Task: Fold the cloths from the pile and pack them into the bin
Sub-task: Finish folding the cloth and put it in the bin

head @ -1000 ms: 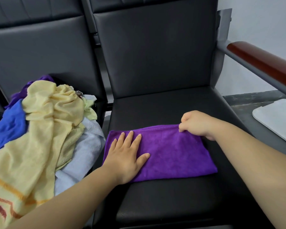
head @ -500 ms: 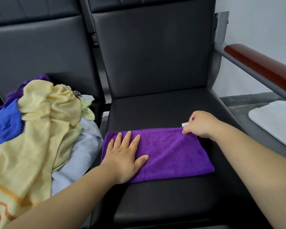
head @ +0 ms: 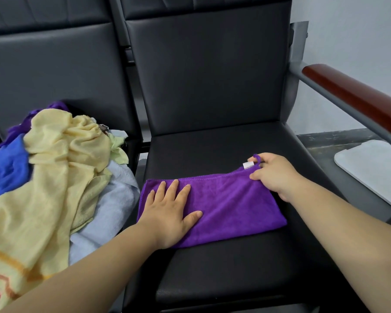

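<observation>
**A folded purple cloth held flat on a black chair seat by two hands**

A purple cloth [head: 230,206] lies on the black padded seat [head: 212,145] of a chair, towards the seat's left and middle. It is folded into a long rectangle that runs left to right, with its right end tilted a little nearer the camera. The fabric looks soft and fuzzy, with a stitched hem along the far edge. At the far right corner a small white label [head: 248,165] and a thin purple hanging loop [head: 256,157] stick out.

The left hand [head: 167,213] rests palm down on the left end of the cloth, with its fingers straight and spread and the thumb out to the side. The right hand [head: 273,175] is at the far right corner, its fingers curled and pinching the cloth beside the label, and that corner is raised slightly off the seat.

On the next seat to the left is a loose pile [head: 54,177] of unfolded cloths. A large pale yellow one with orange stripes lies on top, with blue [head: 7,168], purple and pale grey-blue [head: 113,199] fabric beneath it. The pile's right edge lies just beside the purple cloth.

A reddish-brown wooden armrest [head: 352,98] on a grey metal frame runs along the chair's right side.
</observation>
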The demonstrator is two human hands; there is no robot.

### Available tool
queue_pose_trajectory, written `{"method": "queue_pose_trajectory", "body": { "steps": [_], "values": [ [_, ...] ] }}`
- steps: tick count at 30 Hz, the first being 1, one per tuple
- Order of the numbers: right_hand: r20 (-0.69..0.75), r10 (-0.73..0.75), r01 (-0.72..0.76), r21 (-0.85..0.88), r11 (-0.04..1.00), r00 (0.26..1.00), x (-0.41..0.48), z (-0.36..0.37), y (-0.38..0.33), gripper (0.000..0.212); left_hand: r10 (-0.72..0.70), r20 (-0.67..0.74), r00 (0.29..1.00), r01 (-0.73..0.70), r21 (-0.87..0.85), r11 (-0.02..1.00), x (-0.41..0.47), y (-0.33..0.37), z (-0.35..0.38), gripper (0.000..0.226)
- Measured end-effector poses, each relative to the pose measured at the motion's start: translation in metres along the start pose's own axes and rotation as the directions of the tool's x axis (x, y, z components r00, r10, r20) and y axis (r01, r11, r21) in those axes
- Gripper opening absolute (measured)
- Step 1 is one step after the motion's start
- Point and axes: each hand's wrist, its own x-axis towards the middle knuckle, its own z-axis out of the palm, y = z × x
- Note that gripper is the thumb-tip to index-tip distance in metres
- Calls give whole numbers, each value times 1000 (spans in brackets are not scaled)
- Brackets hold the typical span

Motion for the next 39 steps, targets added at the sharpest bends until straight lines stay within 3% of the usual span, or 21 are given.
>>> {"method": "queue_pose_trajectory", "body": {
  "steps": [3, 4, 5, 9, 15, 22, 24, 29, 34, 39],
  "values": [
    [-52, -159, 120, -436, 892, 986, -2, -1, 1, 28, -6, -14, 1000, 6, -10, 1000, -1, 0, -1, 85],
    [-60, -184, 129, -505, 853, 981, -2, -1, 1, 20, -10, -19, 1000, 10, -14, 1000, -1, 0, -1, 85],
    [-63, -196, 132, -538, 832, 979, -2, -2, 1, 13, -15, -25, 1000, 14, -20, 1000, 0, 0, -2, 85],
    [-109, -229, 114, -619, 777, 967, -3, -2, -1, 20, -20, -82, 996, 15, -59, 998, 3, 0, -7, 88],
    [-108, -280, 163, -598, 785, 954, -6, -1, -11, 16, 61, -178, 982, -73, -63, 995, 10, -2, -12, 93],
    [21, -195, 166, -625, 763, 980, -3, -6, -12, 12, 96, -212, 972, -119, -99, 988, 20, 2, -18, 72],
    [-2, -196, 150, -635, 758, 981, -1, -5, -13, 5, 107, -221, 969, -131, -98, 986, 23, 1, -17, 71],
    [-10, -272, 216, -581, 785, 962, 2, -3, -15, 11, 169, -232, 958, -210, -164, 964, 27, 4, -24, 73],
    [21, -325, 288, -516, 807, 946, 2, 1, -14, 6, 69, -239, 969, -135, -270, 954, 51, 11, -45, 36],
    [50, -347, 325, -496, 805, 936, 6, 7, -10, 5, 79, -186, 979, -130, -283, 950, 75, 18, -41, 6]
  ]
}}
